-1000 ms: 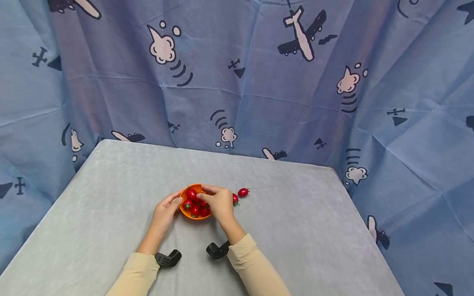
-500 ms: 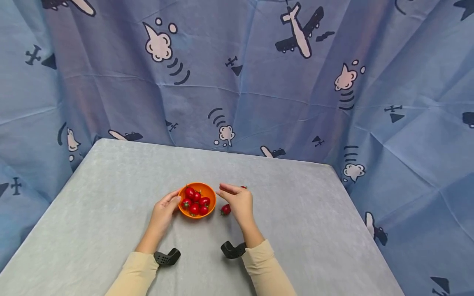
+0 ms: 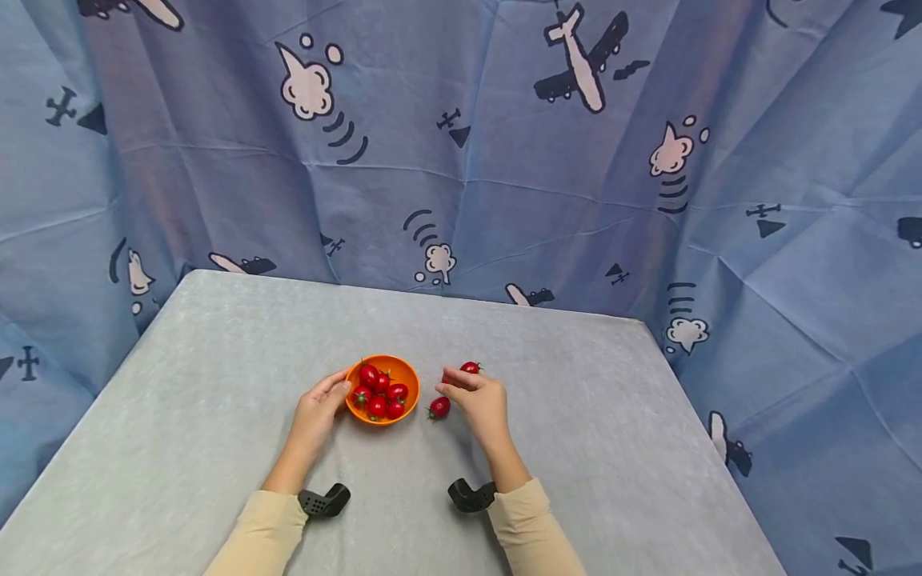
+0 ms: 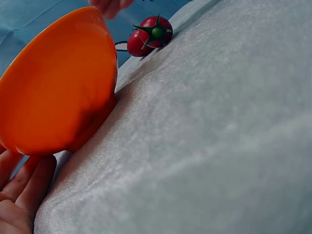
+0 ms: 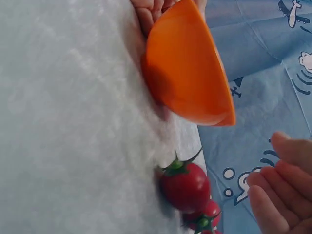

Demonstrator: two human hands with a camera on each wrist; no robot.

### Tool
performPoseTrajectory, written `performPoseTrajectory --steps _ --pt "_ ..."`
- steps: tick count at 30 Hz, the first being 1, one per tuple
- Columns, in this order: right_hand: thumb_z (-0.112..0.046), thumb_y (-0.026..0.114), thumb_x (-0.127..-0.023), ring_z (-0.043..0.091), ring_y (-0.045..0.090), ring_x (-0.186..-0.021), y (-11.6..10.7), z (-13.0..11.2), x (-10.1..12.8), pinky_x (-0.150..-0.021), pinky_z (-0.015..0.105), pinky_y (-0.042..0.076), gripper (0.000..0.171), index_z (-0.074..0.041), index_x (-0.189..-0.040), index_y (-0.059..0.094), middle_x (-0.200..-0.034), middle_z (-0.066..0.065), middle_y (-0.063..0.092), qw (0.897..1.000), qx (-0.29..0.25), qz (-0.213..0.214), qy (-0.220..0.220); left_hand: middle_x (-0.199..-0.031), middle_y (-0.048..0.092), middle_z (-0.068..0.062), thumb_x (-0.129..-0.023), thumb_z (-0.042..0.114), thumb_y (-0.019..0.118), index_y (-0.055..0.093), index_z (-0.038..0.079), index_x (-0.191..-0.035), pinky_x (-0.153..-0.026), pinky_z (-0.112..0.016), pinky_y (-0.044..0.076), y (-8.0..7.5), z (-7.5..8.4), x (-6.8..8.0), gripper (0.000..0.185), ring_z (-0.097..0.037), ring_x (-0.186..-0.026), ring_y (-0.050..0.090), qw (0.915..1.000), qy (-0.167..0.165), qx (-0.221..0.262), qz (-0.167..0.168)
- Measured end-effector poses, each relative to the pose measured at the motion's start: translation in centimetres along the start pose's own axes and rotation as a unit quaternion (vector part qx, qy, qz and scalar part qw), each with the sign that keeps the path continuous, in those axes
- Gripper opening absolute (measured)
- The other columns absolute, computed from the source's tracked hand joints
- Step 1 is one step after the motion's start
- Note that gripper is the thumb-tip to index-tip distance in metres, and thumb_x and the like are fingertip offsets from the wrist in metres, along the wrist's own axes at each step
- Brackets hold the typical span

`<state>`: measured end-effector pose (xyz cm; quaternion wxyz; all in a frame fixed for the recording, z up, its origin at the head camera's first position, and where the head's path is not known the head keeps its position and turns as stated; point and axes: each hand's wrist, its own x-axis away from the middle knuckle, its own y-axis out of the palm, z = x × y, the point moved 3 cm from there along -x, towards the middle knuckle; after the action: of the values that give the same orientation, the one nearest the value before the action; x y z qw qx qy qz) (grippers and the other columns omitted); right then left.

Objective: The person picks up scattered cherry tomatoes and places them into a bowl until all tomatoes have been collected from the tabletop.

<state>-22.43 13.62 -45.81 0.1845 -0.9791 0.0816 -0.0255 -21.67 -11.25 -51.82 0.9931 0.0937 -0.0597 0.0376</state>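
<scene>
We count five cherry tomatoes (image 3: 379,393) already in the orange bowl (image 3: 405,371) mid-counter; by our reckoning two remain outside it, just right. Our left hand (image 3: 317,410) steadies the bowl with relaxed fingers; our right hand (image 3: 481,400) hovers empty, loosely spread, between the near loose tomato (image 3: 439,407) and the far loose tomato (image 3: 471,367).

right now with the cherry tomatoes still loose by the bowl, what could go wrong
Two cherry tomatoes lie loose on the grey tablecloth: the near tomato beside the orange bowl and the far tomato past the right hand. They are round, so a brushing finger might roll one away.

The bowl is small and already filled with tomatoes; the left hand only touches its rim, so another tomato dropped in may bounce out or nudge the bowl.
</scene>
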Motion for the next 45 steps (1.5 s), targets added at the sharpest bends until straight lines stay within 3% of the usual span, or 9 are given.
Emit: performPoseTrajectory --steps 5,23,31,39,45 --pt "-0.016 0.083 -0.08 0.026 0.068 -0.108 -0.2 0.6 0.2 -0.091 0.037 0.058 0.034 -0.005 -0.111 0.077 -0.11 0.011 0.076 1.0 0.015 -0.024 0.0 -0.145 0.051 -0.023 -0.103 0.014 0.053 0.05 -0.004 -0.142 -0.088 -0.009 0.05 0.1 0.2 0.0 0.043 0.013 -0.1 0.061 1.0 -0.005 0.007 -0.006" --pt "-0.012 0.084 -0.078 0.028 0.069 -0.111 -0.2 2.0 0.3 -0.098 0.04 0.054 0.038 -0.002 -0.113 0.075 -0.112 0.016 0.074 0.998 -0.008 -0.056 0.012 -0.145 0.051 -0.023 -0.103 0.014 0.053 0.05 -0.003 -0.142 -0.086 -0.01 0.051 0.0 0.2 0.0 0.043 0.012 -0.098 0.061 0.9999 -0.009 0.009 -0.004" --pt "-0.016 0.085 -0.077 0.025 0.068 -0.112 0.1 2.8 0.3 -0.093 0.037 0.056 0.037 -0.007 -0.112 0.077 -0.119 0.013 0.073 0.997 0.043 -0.057 0.018 -0.144 0.052 -0.023 -0.103 0.014 0.053 0.051 -0.004 -0.141 -0.086 -0.01 0.051 0.0 0.2 0.0 0.042 0.012 -0.098 0.062 1.0 -0.004 0.003 -0.003" --pt "-0.017 0.086 -0.075 0.025 0.065 -0.114 0.5 3.3 0.4 -0.09 0.033 0.055 0.04 -0.009 -0.113 0.077 -0.116 0.011 0.074 0.995 0.068 -0.068 0.007 -0.14 0.058 -0.019 -0.101 0.012 0.054 0.053 -0.005 -0.139 -0.086 -0.01 0.052 0.0 0.0 -0.1 0.042 0.011 -0.098 0.062 1.0 -0.002 0.001 0.003" --pt "-0.016 0.087 -0.074 0.024 0.065 -0.111 0.9 3.4 0.6 -0.085 0.03 0.056 0.04 -0.009 -0.112 0.077 -0.114 0.01 0.075 0.993 0.091 -0.077 -0.005 -0.143 0.055 -0.021 -0.102 0.013 0.054 0.052 -0.004 -0.141 -0.088 -0.01 0.051 -0.1 0.0 0.1 0.043 0.011 -0.098 0.062 1.0 -0.006 0.005 0.001"
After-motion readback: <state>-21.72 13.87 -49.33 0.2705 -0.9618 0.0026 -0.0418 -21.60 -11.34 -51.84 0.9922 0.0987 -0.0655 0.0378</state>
